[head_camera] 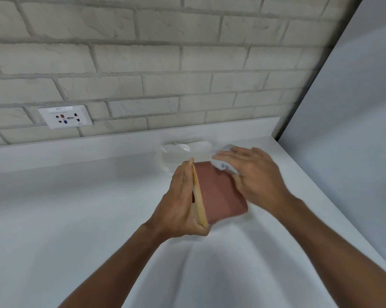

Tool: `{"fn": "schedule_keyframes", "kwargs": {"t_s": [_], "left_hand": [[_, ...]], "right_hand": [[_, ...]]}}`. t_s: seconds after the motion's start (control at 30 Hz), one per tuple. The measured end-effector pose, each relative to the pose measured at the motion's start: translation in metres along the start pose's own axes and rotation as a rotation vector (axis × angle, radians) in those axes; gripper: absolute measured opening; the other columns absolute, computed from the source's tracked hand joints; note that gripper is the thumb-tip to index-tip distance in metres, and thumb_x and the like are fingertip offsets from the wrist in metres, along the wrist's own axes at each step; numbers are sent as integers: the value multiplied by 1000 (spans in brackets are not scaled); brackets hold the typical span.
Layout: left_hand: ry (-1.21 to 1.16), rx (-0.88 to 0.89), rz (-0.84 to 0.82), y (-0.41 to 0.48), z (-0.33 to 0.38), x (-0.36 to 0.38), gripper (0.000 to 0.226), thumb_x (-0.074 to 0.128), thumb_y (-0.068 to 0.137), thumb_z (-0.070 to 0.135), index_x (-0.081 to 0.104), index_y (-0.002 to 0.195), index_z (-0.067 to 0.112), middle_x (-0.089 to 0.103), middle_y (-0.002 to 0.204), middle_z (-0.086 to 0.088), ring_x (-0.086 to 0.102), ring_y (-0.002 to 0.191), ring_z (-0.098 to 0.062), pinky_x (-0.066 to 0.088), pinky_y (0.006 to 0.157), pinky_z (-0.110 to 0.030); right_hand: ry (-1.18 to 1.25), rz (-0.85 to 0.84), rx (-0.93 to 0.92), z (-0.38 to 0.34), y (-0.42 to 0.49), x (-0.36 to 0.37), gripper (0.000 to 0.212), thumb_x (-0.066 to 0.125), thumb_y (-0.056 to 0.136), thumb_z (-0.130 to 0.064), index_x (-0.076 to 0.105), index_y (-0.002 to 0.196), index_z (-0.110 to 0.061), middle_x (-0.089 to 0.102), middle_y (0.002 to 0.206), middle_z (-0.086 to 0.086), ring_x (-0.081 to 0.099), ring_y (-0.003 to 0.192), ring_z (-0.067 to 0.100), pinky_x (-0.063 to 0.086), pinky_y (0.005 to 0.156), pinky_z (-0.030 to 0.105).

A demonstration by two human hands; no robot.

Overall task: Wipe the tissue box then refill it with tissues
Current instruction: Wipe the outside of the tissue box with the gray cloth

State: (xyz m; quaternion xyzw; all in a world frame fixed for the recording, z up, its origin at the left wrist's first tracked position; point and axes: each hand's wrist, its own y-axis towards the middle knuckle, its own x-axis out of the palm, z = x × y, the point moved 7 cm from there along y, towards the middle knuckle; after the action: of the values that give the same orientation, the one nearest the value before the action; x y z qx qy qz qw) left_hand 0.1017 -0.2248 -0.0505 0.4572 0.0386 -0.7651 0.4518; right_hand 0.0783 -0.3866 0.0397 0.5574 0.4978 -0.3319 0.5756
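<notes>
Wiping step in hand: grips tissue box (pixel 221 192) tipped on edge at counter (pixel 76 218) with left hand (pixel 178 203), presses cloth (pixel 221 163) against its red side under flat-fingered right hand (pixel 254 174). Next, probably: finishing remaining faces, then loading tissue pack (pixel 178 152) just behind.

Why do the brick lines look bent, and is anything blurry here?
In the head view, the wide-angle lens bows the brick wall and the counter edge; the right hand and the cloth under it look blurred; the tissue box in the left hand is slightly soft; light is even, with faint shadows under the arms.
</notes>
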Motion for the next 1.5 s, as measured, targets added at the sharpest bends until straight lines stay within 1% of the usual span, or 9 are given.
{"fn": "schedule_keyframes", "kwargs": {"t_s": [0.2,0.33,0.53,0.73,0.87,1.03,1.2,1.33,1.5], "left_hand": [[-35,3,22,-2,4,0,157,92,50,49,-17,162,27,12,168,-6,22,155,-31,56,99,-41],[-13,34,27,-4,4,-2,157,93,52,50,-18,161,29,5,169,3,15,158,-28,44,115,-35],[-16,24,23,-4,6,-4,158,93,51,51,-24,156,38,-1,165,19,13,159,-25,53,106,-39],[-1,18,65,6,2,-4,146,87,55,53,4,161,-4,23,164,-18,30,151,-35,46,111,-51],[-20,-13,52,2,4,-4,157,90,52,55,-20,161,30,11,168,-2,25,153,-31,50,109,-49],[0,-7,71,-1,6,-4,165,91,50,57,-33,155,37,6,165,10,20,156,-27,52,107,-48],[88,88,122,-9,15,0,156,87,47,53,-10,162,13,16,163,-8,24,150,-34,50,108,-54],[144,126,145,-10,19,4,151,88,43,48,3,158,-1,27,157,-22,28,146,-40,40,117,-49],[155,126,144,-9,18,6,151,89,44,50,6,158,-5,27,158,-24,27,148,-41,42,115,-53]], "right_hand": [[69,91,-53,-25,-2,-7,35,46,92,-16,69,114,-30,67,127,-9,57,122,17,29,105,22],[39,22,-79,-23,-6,-5,54,36,89,-20,56,136,-37,56,141,-13,51,133,16,38,108,42],[-29,4,53,26,-16,-6,47,50,98,-15,53,137,-41,56,141,-16,49,135,17,40,108,41],[94,16,-51,-37,-4,2,55,36,88,-18,58,136,-32,54,143,-12,48,135,17,39,108,39],[61,49,46,-2,-2,-16,27,44,103,-28,63,119,-37,63,129,-19,57,119,13,47,91,34],[254,3,249,31,5,-1,31,42,101,-40,65,119,-29,51,108,-9,50,106,15,47,78,34],[399,86,158,0,7,-9,27,53,99,-38,54,126,-36,54,98,-22,52,91,-2,36,75,8],[462,10,82,3,7,-13,22,62,88,-56,68,103,-39,60,94,-15,60,91,6,43,75,17],[572,-73,146,8,7,-5,29,48,98,-47,73,112,-40,51,86,-8,56,84,7,37,70,10]]}}
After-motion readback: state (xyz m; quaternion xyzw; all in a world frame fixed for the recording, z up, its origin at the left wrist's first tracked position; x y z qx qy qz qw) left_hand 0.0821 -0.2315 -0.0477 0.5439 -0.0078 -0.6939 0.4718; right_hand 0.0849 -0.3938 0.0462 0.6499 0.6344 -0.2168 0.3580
